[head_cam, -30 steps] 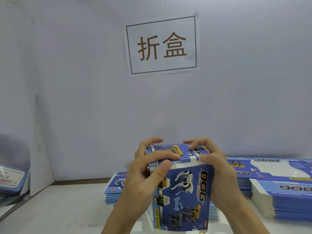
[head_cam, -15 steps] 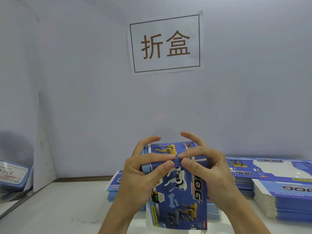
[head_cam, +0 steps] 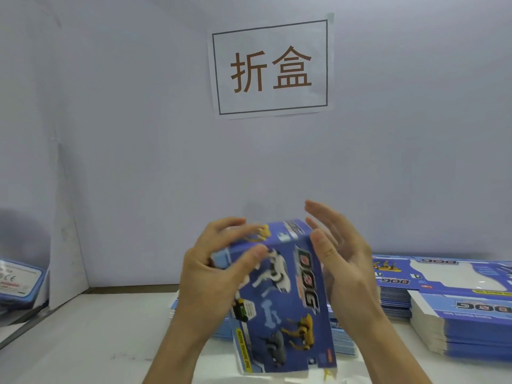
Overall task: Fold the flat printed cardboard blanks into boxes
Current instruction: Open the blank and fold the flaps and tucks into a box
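The box (head_cam: pixel 279 295) stands upright on the table (head_cam: pixel 83 342), its top flap already folded down. The left hand (head_cam: pixel 216 270) grips its upper corner; the right hand (head_cam: pixel 340 256) is spread beside it. Flat stacks of blanks (head_cam: pixel 443 289) behind remain unfolded.

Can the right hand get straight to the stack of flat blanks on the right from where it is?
Probably yes: the right hand is open beside the box, and nothing lies between it and the stack.
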The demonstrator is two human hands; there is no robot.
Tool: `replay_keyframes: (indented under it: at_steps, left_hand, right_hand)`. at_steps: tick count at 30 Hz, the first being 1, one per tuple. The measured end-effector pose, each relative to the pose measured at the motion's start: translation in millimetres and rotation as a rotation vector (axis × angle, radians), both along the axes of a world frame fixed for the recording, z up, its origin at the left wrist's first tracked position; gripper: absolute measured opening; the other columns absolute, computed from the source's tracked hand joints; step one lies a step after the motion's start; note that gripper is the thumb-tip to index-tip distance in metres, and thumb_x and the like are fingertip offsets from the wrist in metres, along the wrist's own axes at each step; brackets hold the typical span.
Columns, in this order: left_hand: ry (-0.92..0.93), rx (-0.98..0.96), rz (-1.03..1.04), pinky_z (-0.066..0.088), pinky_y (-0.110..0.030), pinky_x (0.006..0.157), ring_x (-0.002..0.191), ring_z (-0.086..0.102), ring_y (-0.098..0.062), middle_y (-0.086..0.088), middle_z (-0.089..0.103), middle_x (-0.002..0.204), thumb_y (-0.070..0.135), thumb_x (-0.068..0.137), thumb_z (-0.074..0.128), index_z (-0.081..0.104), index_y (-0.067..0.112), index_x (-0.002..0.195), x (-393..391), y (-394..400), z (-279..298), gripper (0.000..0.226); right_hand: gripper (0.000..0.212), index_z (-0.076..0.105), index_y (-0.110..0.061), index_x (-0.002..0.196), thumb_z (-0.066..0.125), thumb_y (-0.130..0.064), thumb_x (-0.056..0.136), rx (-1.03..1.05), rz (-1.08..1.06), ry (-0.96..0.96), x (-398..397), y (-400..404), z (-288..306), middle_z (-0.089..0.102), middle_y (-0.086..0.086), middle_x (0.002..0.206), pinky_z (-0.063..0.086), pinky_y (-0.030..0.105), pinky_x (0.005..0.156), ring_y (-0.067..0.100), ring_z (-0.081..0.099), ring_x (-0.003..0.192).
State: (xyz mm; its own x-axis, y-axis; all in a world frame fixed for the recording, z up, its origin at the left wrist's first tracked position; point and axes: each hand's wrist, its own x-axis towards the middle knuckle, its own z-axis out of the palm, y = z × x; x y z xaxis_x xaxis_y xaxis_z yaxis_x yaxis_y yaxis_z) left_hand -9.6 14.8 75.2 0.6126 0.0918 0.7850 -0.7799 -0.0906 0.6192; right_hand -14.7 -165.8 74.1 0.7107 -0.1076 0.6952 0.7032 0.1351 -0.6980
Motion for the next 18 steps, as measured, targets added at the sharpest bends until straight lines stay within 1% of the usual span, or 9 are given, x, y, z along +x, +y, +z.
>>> replay_keyframes:
  at_steps: [3, 6, 8, 9, 11, 13, 15, 17, 18]
  left_hand:
    - [0.039, -0.262, 0.192, 0.06, -0.036, 0.075, 0.096, 0.072, -0.014, 0.005, 0.074, 0.108, 0.058, 0.074, 0.067, 0.073, 0.045, 0.105, 10, 18, -3, 0.034]
    - [0.116, -0.634, 0.296, 0.056, -0.027, 0.065, 0.076, 0.066, -0.006, 0.014, 0.072, 0.088, 0.069, 0.069, 0.068, 0.072, 0.048, 0.094, 18, 27, -9, 0.032]
    - [0.198, -0.868, 0.326, 0.056, -0.032, 0.067, 0.074, 0.069, -0.007, 0.013, 0.071, 0.086, 0.063, 0.078, 0.07, 0.069, 0.043, 0.088, 21, 29, -13, 0.023]
    - [0.255, -0.961, 0.324, 0.059, -0.038, 0.07, 0.075, 0.071, -0.009, 0.01, 0.071, 0.09, 0.06, 0.083, 0.07, 0.066, 0.041, 0.088, 23, 30, -16, 0.02]
    - [0.364, -1.089, 0.295, 0.059, -0.049, 0.078, 0.076, 0.071, -0.014, 0.007, 0.068, 0.091, 0.059, 0.086, 0.068, 0.057, 0.04, 0.091, 26, 29, -19, 0.022]
    - [0.438, -1.155, 0.248, 0.056, -0.058, 0.088, 0.084, 0.07, -0.021, 0.005, 0.066, 0.091, 0.059, 0.088, 0.065, 0.051, 0.038, 0.091, 25, 25, -20, 0.026]
    - [0.472, -1.161, 0.217, 0.054, -0.062, 0.091, 0.092, 0.068, -0.024, 0.003, 0.066, 0.091, 0.058, 0.089, 0.064, 0.049, 0.033, 0.096, 24, 17, -21, 0.03]
    - [0.495, -1.15, 0.165, 0.053, -0.061, 0.092, 0.089, 0.068, -0.024, 0.001, 0.065, 0.09, 0.055, 0.09, 0.065, 0.046, 0.028, 0.108, 24, 6, -21, 0.038]
    - [0.51, -1.137, 0.125, 0.055, -0.06, 0.09, 0.087, 0.068, -0.023, -0.002, 0.066, 0.093, 0.053, 0.09, 0.065, 0.045, 0.024, 0.112, 24, -1, -22, 0.042]
  right_hand:
    - [0.035, 0.062, -0.036, 0.118, 0.061, -0.029, 0.084, -0.038, -0.245, -0.077, -2, 3, 6, 0.065, -0.015, 0.125, 0.049, 0.036, 0.101, 0.005, 0.059, 0.12]
    - [0.031, 0.063, -0.03, 0.109, 0.058, -0.013, 0.083, -0.15, -0.536, -0.259, -5, 8, 11, 0.06, -0.005, 0.107, 0.046, 0.022, 0.084, 0.007, 0.057, 0.101]
    - [0.026, 0.066, -0.022, 0.098, 0.056, -0.005, 0.081, -0.189, -0.594, -0.357, -7, 14, 12, 0.059, -0.005, 0.09, 0.042, 0.015, 0.072, 0.011, 0.057, 0.085]
    - [0.022, 0.068, -0.02, 0.089, 0.054, -0.005, 0.081, -0.213, -0.561, -0.345, -7, 17, 11, 0.059, -0.01, 0.078, 0.04, 0.014, 0.064, 0.01, 0.057, 0.073]
    - [0.022, 0.067, -0.012, 0.07, 0.05, -0.011, 0.084, -0.357, -0.459, -0.152, -3, 19, 6, 0.051, -0.012, 0.053, 0.033, 0.016, 0.049, 0.006, 0.048, 0.051]
    - [0.03, 0.061, 0.002, 0.067, 0.05, -0.016, 0.089, -0.551, -0.36, 0.154, 3, 18, -1, 0.046, 0.001, 0.05, 0.036, 0.031, 0.047, 0.007, 0.042, 0.048]
    - [0.036, 0.059, 0.011, 0.074, 0.049, -0.018, 0.094, -0.499, -0.275, 0.381, 8, 15, -5, 0.052, 0.006, 0.055, 0.044, 0.035, 0.053, 0.018, 0.054, 0.051]
    - [0.044, 0.066, 0.007, 0.074, 0.05, -0.027, 0.098, -0.316, -0.28, 0.475, 11, 10, -5, 0.067, 0.002, 0.058, 0.058, 0.041, 0.064, 0.021, 0.068, 0.058]
    - [0.045, 0.069, 0.002, 0.075, 0.051, -0.031, 0.099, -0.232, -0.302, 0.486, 12, 9, -5, 0.071, 0.005, 0.065, 0.061, 0.046, 0.069, 0.023, 0.072, 0.067]
